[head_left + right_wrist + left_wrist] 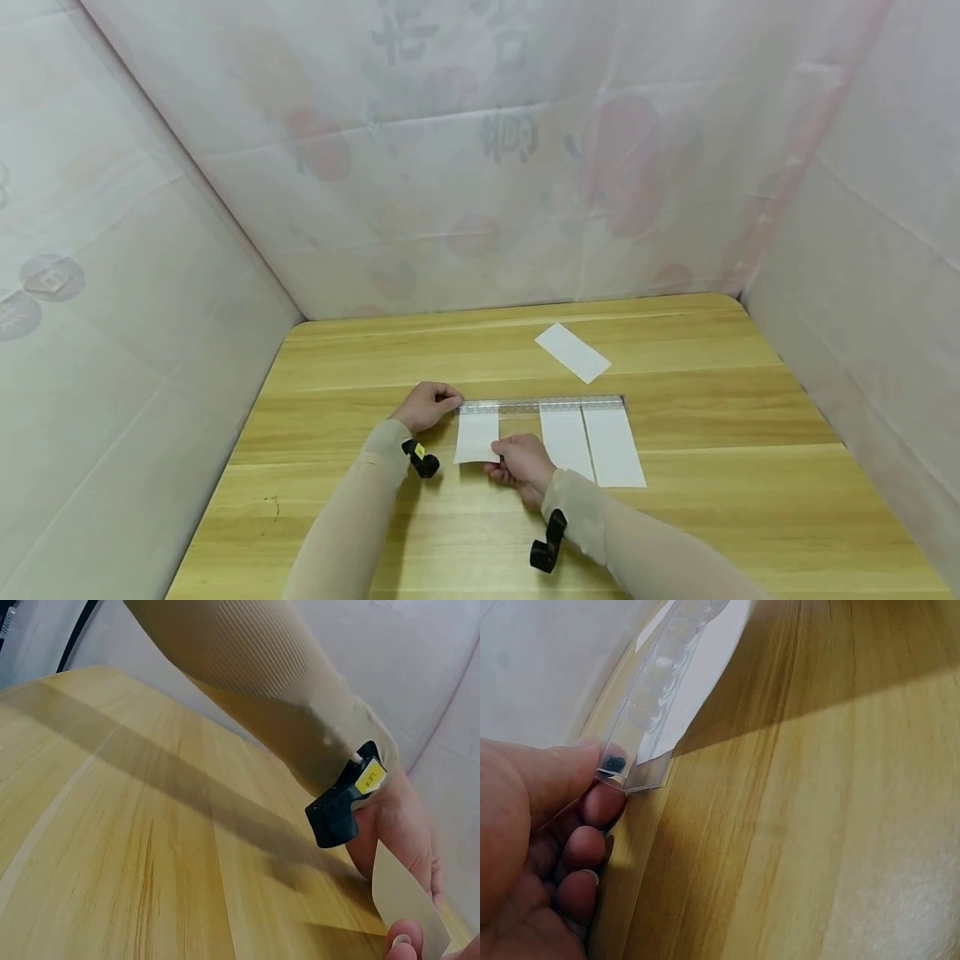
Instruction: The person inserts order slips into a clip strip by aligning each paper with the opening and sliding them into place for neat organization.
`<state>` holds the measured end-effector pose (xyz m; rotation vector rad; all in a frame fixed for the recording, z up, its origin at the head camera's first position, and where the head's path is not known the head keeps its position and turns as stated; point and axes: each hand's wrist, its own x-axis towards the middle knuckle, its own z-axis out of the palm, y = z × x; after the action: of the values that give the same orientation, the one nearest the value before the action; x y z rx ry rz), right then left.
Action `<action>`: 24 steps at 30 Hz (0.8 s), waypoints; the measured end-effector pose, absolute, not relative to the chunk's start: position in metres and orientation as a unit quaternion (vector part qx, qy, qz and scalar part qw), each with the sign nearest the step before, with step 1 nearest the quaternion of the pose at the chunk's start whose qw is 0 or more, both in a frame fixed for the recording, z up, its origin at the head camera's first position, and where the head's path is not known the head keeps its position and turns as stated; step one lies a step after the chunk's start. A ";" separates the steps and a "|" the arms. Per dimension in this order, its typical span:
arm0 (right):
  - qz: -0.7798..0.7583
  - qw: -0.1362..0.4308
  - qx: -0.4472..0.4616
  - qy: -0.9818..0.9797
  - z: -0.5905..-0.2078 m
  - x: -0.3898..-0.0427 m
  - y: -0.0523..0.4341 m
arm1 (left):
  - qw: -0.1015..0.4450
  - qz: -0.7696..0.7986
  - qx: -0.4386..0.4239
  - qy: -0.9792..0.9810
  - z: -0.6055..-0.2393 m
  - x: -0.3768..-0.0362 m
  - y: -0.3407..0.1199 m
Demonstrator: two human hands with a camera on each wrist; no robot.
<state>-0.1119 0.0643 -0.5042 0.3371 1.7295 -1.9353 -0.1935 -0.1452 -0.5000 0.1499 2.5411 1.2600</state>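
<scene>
A clear plastic strip (540, 405) lies across the table (750, 500), and the left hand (426, 406) pinches its near-left end between thumb and curled fingers (600, 806); the left wrist view shows that end lifted slightly off the wood. A white paper slip (477, 437) hangs toward the person from the strip, just right of the left hand, and the right hand (521, 467) pinches its lower right corner with curled fingers.

Judging by how things lie, the work is partway along: two more white slips (592, 443) to the right of the right hand already sit side by side with their top edges at the strip, the slip in hand looks as if it is being set or straightened, and a fourth slip (572, 352) lies loose beyond the strip, well apart from both hands.

Whether any slip is actually tucked into the strip or merely butted against it cannot be made out. The right wrist view shows only one fingertip (405, 946) and a piece of the slip, cut off at the frame's bottom edge.
</scene>
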 end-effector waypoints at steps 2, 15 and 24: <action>-0.713 0.258 0.127 0.639 -0.504 -0.112 0.065 | 0.150 0.438 0.051 0.885 -0.501 -0.194 -0.145; -0.710 0.250 0.130 0.645 -0.506 -0.111 0.070 | 0.139 0.429 0.061 0.890 -0.504 -0.194 -0.147; -0.711 0.247 0.134 0.644 -0.505 -0.110 0.074 | 0.126 0.416 0.068 0.898 -0.502 -0.194 -0.145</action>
<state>-0.1101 0.0738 -0.5049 0.3667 1.7573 -1.9398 -0.1941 -0.1455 -0.5023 0.1968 2.6143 1.2115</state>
